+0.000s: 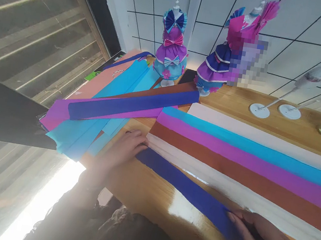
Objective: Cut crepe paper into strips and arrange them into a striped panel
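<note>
A dark blue crepe-paper strip (pixel 189 187) stretches slantwise across the near part of the wooden table. My left hand (pixel 127 145) has its fingers closed at the strip's far left end. Lower right, my right hand (pixel 269 238) pinches the strip's near edge between thumb and fingers; part of the strip is hidden by it. Just beyond lie side by side a white strip (pixel 213 187), a brown strip (pixel 231 170), a purple strip (pixel 242 159), a light blue strip (pixel 251 144) and a pale pink strip (pixel 256 133).
At the left, light blue sheets (pixel 80 135) and a folded dark blue strip (pixel 135 106) lie piled. Against the tiled wall stand two small mannequins in paper dresses, one (pixel 171 50) left, another (pixel 218 62) right. White stands (pixel 259 110) are at the back right.
</note>
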`<action>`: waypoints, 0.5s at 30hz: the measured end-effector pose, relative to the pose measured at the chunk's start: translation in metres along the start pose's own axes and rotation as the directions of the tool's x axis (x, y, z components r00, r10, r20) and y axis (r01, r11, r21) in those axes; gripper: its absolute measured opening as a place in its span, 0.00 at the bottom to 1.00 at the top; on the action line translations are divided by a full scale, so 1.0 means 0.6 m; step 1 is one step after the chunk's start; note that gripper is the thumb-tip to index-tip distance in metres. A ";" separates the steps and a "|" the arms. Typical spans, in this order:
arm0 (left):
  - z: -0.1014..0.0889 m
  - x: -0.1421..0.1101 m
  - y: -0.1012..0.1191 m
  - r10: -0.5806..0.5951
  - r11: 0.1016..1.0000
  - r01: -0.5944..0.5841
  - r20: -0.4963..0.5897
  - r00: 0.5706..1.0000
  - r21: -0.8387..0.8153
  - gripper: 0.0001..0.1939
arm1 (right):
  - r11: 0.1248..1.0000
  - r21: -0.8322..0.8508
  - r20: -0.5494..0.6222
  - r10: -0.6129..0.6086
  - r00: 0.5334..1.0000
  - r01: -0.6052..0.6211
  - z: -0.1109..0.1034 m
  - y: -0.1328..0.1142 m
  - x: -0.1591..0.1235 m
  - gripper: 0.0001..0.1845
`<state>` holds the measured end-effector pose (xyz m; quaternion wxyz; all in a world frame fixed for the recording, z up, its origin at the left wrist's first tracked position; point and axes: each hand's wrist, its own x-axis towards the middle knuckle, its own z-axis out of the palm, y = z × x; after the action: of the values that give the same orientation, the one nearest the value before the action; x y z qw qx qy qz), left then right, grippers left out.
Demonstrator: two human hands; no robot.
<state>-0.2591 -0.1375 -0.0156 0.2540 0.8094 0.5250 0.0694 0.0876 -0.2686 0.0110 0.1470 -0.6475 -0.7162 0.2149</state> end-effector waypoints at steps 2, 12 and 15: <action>0.001 0.001 -0.001 0.007 1.000 -0.007 -0.006 1.000 -0.003 0.10 | 0.999 -0.006 0.003 0.044 0.999 -0.044 0.003 0.000 0.010 0.15; -0.001 0.007 -0.006 -0.005 0.999 0.005 0.007 1.000 -0.034 0.08 | 0.984 -0.004 0.017 0.178 0.984 -0.178 0.038 0.036 0.034 0.19; 0.000 0.008 -0.006 -0.015 0.999 0.015 -0.002 1.000 -0.040 0.08 | 0.976 -0.008 0.027 0.217 0.976 -0.217 0.043 0.039 0.039 0.20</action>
<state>-0.2599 -0.1319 -0.0179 0.2698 0.8003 0.5297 0.0790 0.0927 -0.2470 -0.0248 0.1110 -0.7190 -0.6439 0.2368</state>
